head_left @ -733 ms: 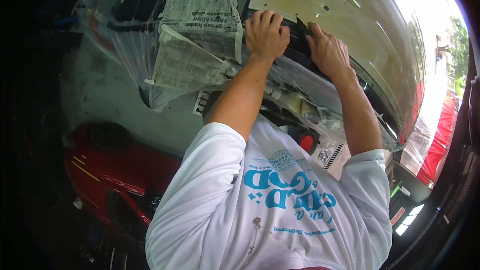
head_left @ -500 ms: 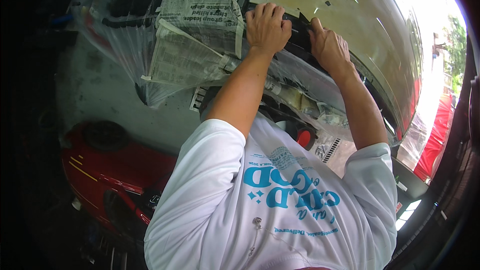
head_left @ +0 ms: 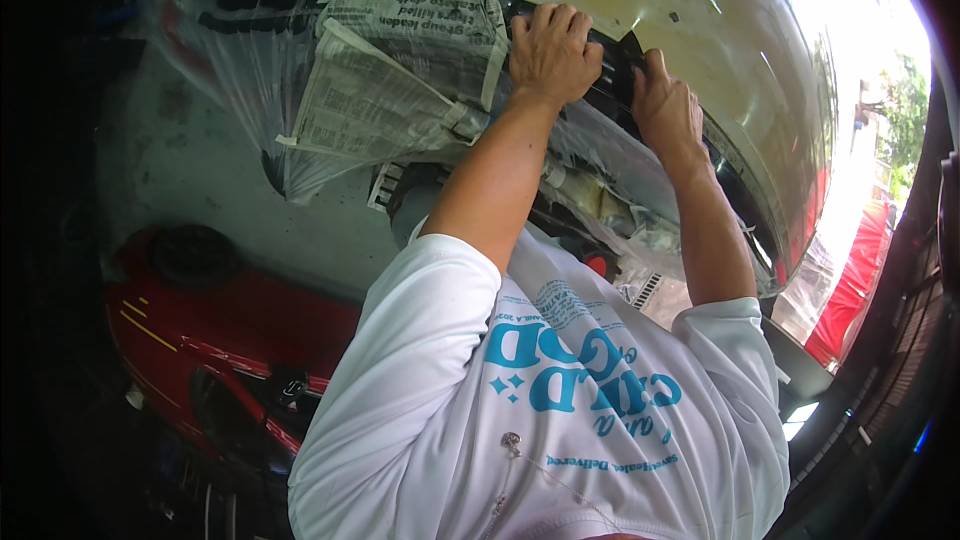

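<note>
A glossy beige-gold car panel [head_left: 690, 50] curves away at the upper right. Along its near edge runs a dark strip [head_left: 612, 90], with a small pointed black flap standing up between my hands. My left hand [head_left: 555, 58] lies over the strip near the panel's left corner, knuckles up, fingers bent down over it. Beside it, to the right, my right hand [head_left: 668, 108] has its fingers curled in at the strip, the thumb raised near the flap. The fingertips of both hands are mostly hidden.
Newspaper sheets [head_left: 410, 40] and clear plastic film [head_left: 240, 70] cover the car at the left. More plastic film [head_left: 615, 155] hangs below the strip. A red car [head_left: 240, 310] stands at the lower left. Red sheeting [head_left: 848, 290] shows at the far right.
The view has shifted slightly, so the car panel and both hands appear a little farther right. Both hands stay at about the same places on the strip.
</note>
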The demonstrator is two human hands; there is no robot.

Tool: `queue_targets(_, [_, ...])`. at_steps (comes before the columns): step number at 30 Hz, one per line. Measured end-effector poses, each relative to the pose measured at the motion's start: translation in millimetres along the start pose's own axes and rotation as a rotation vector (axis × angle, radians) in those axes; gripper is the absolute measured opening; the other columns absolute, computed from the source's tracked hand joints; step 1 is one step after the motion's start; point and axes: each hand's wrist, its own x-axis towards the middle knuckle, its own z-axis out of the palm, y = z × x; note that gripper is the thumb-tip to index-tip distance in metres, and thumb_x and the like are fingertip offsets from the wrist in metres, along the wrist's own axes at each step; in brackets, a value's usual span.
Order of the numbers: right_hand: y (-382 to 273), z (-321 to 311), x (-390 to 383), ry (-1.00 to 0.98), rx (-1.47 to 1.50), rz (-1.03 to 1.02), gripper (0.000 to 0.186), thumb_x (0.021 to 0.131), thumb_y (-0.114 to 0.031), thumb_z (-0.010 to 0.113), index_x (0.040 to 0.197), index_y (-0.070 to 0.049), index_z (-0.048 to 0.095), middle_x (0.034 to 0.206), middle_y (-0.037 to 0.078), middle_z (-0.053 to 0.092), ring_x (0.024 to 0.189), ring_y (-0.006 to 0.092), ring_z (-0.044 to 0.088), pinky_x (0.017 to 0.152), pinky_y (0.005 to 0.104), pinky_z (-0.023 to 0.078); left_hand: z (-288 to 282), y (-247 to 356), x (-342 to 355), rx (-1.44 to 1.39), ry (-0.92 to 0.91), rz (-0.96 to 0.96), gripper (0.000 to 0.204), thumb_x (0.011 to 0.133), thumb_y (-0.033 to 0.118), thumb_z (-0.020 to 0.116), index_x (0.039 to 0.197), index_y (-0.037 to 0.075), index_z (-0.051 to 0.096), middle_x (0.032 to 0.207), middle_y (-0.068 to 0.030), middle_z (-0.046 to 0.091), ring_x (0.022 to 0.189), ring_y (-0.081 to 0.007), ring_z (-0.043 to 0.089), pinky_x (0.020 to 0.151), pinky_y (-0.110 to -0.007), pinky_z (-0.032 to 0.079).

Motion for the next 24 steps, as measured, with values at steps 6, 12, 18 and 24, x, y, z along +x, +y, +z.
queue_targets(6, [3,-2,-8,-0.024,-0.033,0.105,0.023,0.107,-0.028,0.056,0.12,-0.01,0.052,0.093,0.025,0.074,0.089,0.0508,0.071,0.075,0.0617,0.055,1,3,-2,-0.02,0.01,-0.009,0.025,0.083,0.029,0.066,0.102,0.013,0.071,0.112,-0.001,0.067,0.115,-0.0221,0.057,0.091,-0.046,0.041])
queue_targets(12, [30,0,-21,0.039,-0.056,0.131,0.025,0.107,-0.028,0.055,0.124,-0.01,0.051,0.093,0.028,0.074,0.09,0.0517,0.071,0.077,0.062,0.055,4,-2,2,-0.018,0.051,-0.014,0.025,0.082,0.027,0.066,0.103,0.014,0.071,0.109,0.0002,0.066,0.113,-0.0226,0.057,0.091,-0.047,0.041])
queue_targets(18, [55,-12,-48,0.076,-0.035,0.241,0.025,0.107,-0.028,0.055,0.124,-0.01,0.053,0.09,0.028,0.073,0.088,0.0523,0.07,0.076,0.0614,0.054,2,3,2,-0.003,0.021,-0.035,0.025,0.082,0.025,0.065,0.103,0.014,0.072,0.112,-0.0006,0.066,0.115,-0.0235,0.056,0.096,-0.048,0.041])
queue_targets(24, [19,-23,-28,0.074,0.083,0.145,0.027,0.105,-0.032,0.057,0.121,-0.01,0.057,0.087,0.027,0.073,0.086,0.0517,0.07,0.076,0.0601,0.054,2,5,4,-0.035,0.031,-0.028,0.031,0.08,0.022,0.063,0.107,0.011,0.073,0.113,-0.0021,0.067,0.113,-0.0271,0.057,0.093,-0.048,0.041])
